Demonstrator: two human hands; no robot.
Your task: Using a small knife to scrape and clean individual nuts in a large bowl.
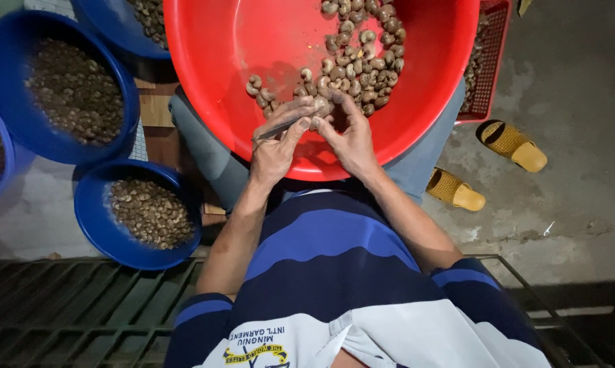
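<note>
Over the person's lap sits a wide round red plastic basin (205,61), and both hands work at its near rim. The left hand (273,146) has its fingers curled and pressed together around a thin grey metal blade (277,128), thumb along the top, the tip aimed toward the other hand. The right hand (352,136) pinches a single pale curved cashew nut (323,106) between thumb and forefinger, the remaining fingers loosely folded beneath; the nut is held just above the basin floor, touching or very nearly touching the blade tip. Behind it lies a heap of brownish cashew nuts (362,54). Judging by the grip, the step in hand looks like scraping or prising skin off this one nut; that calls for a steady pinch and a short, controlled stroke kept off the fingertips. Round blue plastic basins of nuts (93,197) stand to the left, and yellow woven sandals (512,144) lie to the right.
</note>
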